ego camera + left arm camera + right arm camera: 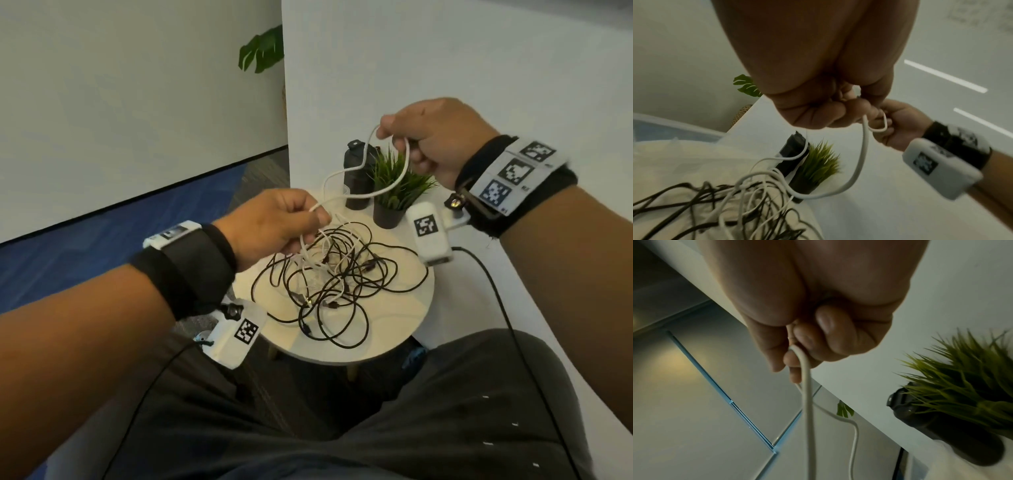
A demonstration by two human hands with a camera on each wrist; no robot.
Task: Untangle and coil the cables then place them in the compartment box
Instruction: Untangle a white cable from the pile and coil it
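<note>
**Above the table, both hands on one white cable**

Over the round table (pixel 394 329), your left hand (pixel 274 222) sits low and to the left, fingers curled, its grip closed on the white cable (pixel 402 174) between thumb and fingertips. The cable leaves that grip at the thumb side, and more white strands drop from under the hand into the tangle of cables (pixel 335 281) lying on the table just below it. That tangle is a loose heap of black loops with white cable threaded through the middle, spread across the centre of the table.

From your left grip the white cable sags in a slack arc, rises, and reaches your right hand (pixel 435 140), which is held higher and further back. There the fingers are curled tight, the grip closed on the cable, with a small loop of it standing out at the thumb and forefinger. The right wrist view shows the cable coming out between thumb and fingertips and hanging straight down.

Behind the arc, at the table's far edge, a dark bottle (pixel 356 174) stands upright, with a small potted grass plant (pixel 394 195) just beside it on its right. The compartment box cannot be seen in any view.
</note>
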